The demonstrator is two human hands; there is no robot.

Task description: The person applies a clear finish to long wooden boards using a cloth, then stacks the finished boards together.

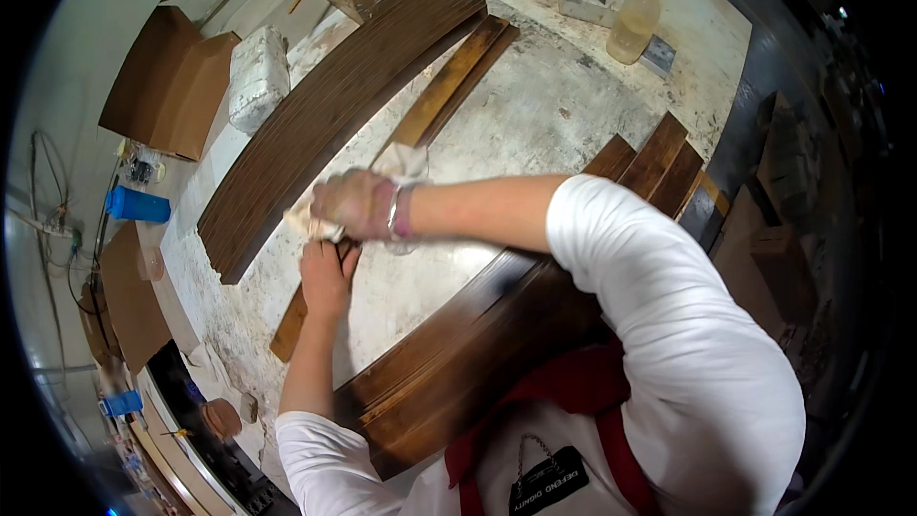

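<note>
A long brown wooden strip (pixel 441 91) lies slantwise across the worktable, its near end showing below my hands. My left hand (pixel 327 281) is closed around the strip near that end. Just beyond it, my right hand (pixel 355 205), in what looks like a thin glove and blurred by motion, presses a pale cloth (pixel 308 222) onto the strip. A loose part of the cloth sticks out past the far side of the hand. The stretch of strip under my right hand is hidden.
To the left lies a row of dark brown strips (pixel 334 105). Stained boards (pixel 449 363) lie close to my body, others (pixel 659 162) at right. A jar of yellowish liquid (pixel 637 19), an open cardboard box (pixel 172 86), a white wrapped bundle (pixel 258 76) and a blue cup (pixel 138 204) stand around.
</note>
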